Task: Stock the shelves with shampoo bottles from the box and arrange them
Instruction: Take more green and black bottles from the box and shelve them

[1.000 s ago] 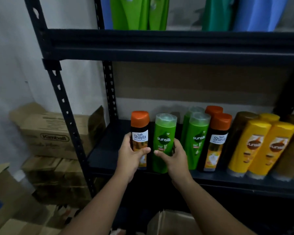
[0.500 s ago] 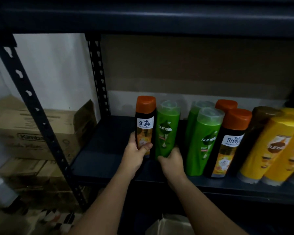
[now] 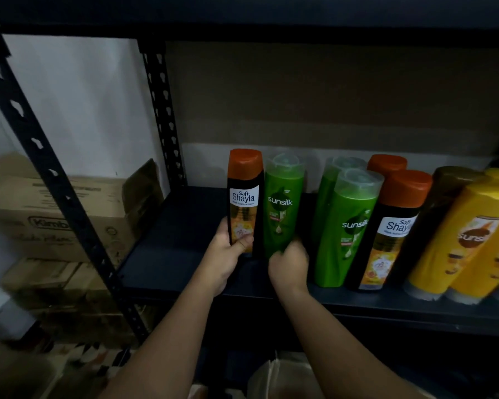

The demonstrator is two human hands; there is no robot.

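On the dark shelf [image 3: 173, 254] my left hand [image 3: 225, 254] grips the lower part of a black Safi Shayla bottle [image 3: 244, 194] with an orange cap. Right beside it, my right hand [image 3: 288, 266] holds the base of a green Sunsilk bottle [image 3: 283, 203]. Both bottles stand upright, set back on the shelf and touching each other. To their right stand two more green Sunsilk bottles [image 3: 346, 226], two more Safi Shayla bottles [image 3: 392, 226], a brown bottle [image 3: 444, 203] and yellow Sunsilk bottles [image 3: 461, 240].
The shelf's left part, up to the perforated black upright [image 3: 162, 116], is bare. Stacked cardboard boxes [image 3: 55, 208] sit outside the rack at left. An open cardboard box [image 3: 283, 375] shows below between my forearms. The upper shelf's beam [image 3: 271, 24] runs overhead.
Both hands have pushed the two bottles deeper onto the shelf, and my head has come closer and lower, so the upper shelf's bottles have left the view.
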